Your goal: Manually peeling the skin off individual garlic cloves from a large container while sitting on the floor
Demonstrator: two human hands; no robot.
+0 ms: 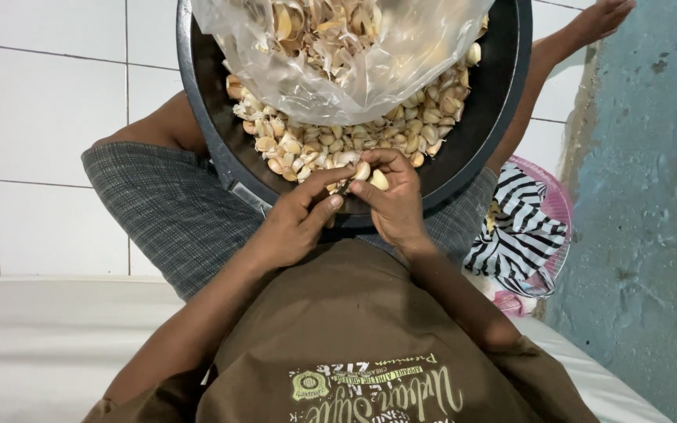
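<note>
A: What sits at the top centre of the frame?

B: A dark round basin [495,102] resting on the person's lap. Its lower half is heaped with garlic cloves [354,141], pale and still in their skins.

A: And the plastic over it?

B: A clear bag [338,70] lies across the basin's upper part, filled with dry papery peels [323,27].

A: Where are the hands?

B: Both meet at the basin's near rim, just below centre. The left hand [295,223] is curled narrow, thumb and fingers pinched on something small and dark; whether it is a blade I cannot tell. The right hand [392,196] is closed around a clove [378,179], held just above the rim, touching the left fingertips.

A: Anything else holding things?

B: At the right edge, a pink basket [558,204] on the floor, with a black-and-white striped cloth [515,227] bundled in it.
</note>
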